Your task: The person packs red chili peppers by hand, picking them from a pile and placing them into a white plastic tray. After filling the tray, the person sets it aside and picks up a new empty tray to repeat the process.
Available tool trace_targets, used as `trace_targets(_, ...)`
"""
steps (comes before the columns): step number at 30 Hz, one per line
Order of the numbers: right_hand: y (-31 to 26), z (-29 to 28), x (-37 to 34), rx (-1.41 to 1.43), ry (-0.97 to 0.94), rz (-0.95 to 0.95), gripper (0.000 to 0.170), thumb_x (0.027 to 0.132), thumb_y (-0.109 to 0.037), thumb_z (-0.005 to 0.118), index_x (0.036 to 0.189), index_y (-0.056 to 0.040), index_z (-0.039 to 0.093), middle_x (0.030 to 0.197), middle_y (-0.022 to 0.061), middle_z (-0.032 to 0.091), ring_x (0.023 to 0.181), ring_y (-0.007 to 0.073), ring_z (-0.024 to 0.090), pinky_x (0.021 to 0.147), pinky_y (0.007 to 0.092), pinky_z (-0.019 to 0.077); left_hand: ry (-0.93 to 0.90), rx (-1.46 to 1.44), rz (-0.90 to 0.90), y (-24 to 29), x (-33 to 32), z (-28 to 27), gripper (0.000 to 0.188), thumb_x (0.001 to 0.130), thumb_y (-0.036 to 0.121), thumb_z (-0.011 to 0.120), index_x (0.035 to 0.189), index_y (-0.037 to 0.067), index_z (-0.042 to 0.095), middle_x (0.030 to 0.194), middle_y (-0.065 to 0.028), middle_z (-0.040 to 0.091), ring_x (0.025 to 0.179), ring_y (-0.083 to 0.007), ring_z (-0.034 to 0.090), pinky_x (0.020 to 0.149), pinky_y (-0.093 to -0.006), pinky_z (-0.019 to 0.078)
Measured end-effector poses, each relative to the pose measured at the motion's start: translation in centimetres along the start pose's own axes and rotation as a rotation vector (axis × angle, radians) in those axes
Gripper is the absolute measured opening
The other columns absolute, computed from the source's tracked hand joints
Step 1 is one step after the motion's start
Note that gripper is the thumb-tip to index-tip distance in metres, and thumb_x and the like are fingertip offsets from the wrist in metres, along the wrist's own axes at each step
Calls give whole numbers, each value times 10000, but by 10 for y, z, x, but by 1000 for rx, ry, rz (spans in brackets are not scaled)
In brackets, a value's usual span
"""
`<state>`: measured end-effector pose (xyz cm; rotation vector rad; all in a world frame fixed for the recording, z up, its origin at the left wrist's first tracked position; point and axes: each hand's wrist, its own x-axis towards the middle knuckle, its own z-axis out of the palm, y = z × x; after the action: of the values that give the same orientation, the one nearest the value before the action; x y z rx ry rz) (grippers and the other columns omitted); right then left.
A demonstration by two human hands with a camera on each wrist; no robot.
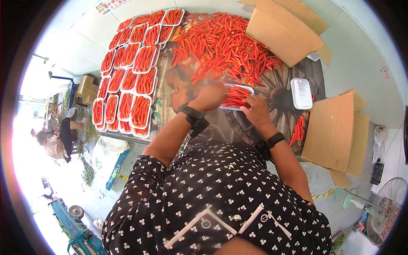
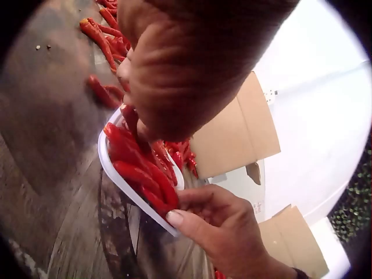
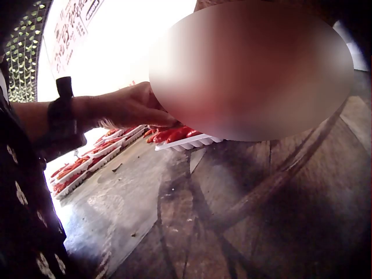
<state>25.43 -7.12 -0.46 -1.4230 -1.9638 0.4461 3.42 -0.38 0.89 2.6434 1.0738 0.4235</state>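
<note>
A white tray (image 1: 231, 108) filled with red chili peppers (image 1: 234, 97) sits before the person on the dark patterned table. At its left end the left hand (image 1: 211, 97) has its fingers curled down over the peppers, around a chili pepper (image 2: 129, 116) near the rim in the left wrist view. The right hand (image 1: 258, 111) grips the opposite end of the tray, its thumb at the rim and fingers by the pepper tips. A large blurred oval hides the right hand in the right wrist view, where the left hand (image 3: 136, 107) reaches the tray (image 3: 186, 143).
Filled trays (image 1: 140, 111) stand stacked in rows on the left. Behind the tray lies a heap of loose chilies (image 1: 225, 42). A stack of white trays (image 1: 301, 93), a few loose peppers (image 1: 298, 127) and cardboard boxes (image 1: 335, 131) are on the right. Another person (image 1: 57, 142) sits far left.
</note>
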Motion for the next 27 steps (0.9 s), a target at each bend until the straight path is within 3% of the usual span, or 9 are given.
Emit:
trace_targets(1, 0, 0, 0, -1, 0, 2, 200, 661, -147, 735, 812, -60, 635, 835, 118, 615, 852, 318, 580, 771, 420, 460, 69, -18, -6, 1, 1, 3, 131, 819, 136, 536, 886, 73, 628, 882, -131, 613, 845, -320, 617, 721, -434, 497)
trace_targets(5, 0, -1, 0, -6, -11, -3, 208, 660, -151, 735, 820, -64, 635, 850, 115, 616, 854, 319, 579, 783, 419, 457, 49, -2, -31, 5, 2, 1, 130, 816, 127, 536, 889, 66, 624, 888, -137, 612, 815, -323, 621, 697, -430, 504)
trace_targets(13, 0, -1, 0, -6, -16, 4, 214, 656, -160, 740, 810, -64, 626, 844, 109, 611, 861, 314, 572, 777, 420, 455, 132, 79, 79, 2, -2, 16, 248, 783, 93, 536, 1008, 60, 634, 1007, -99, 620, 969, -287, 607, 727, -397, 523)
trace_targets(16, 1, 0, 0, -23, -26, -2, 226, 653, -168, 746, 813, -67, 623, 842, 107, 608, 861, 312, 572, 777, 422, 454, 91, 120, 36, 10, -2, 9, 287, 774, 88, 540, 1045, 61, 629, 1038, -96, 632, 1011, -283, 603, 753, -389, 526)
trace_targets(20, 1, 0, 1, -33, -20, -10, 230, 656, -175, 748, 816, -70, 621, 842, 104, 606, 856, 310, 571, 778, 424, 454, 18, 121, 7, 15, -1, 2, 278, 774, 82, 535, 1036, 57, 623, 1042, -107, 637, 1024, -298, 600, 778, -394, 522)
trace_targets(27, 4, 2, -1, -44, -21, -15, 239, 661, -175, 745, 836, -70, 620, 880, 106, 606, 879, 307, 566, 784, 418, 455, 152, 22, 72, 10, 1, 8, 244, 756, 67, 547, 990, 53, 613, 968, -123, 617, 990, -318, 584, 817, -407, 489)
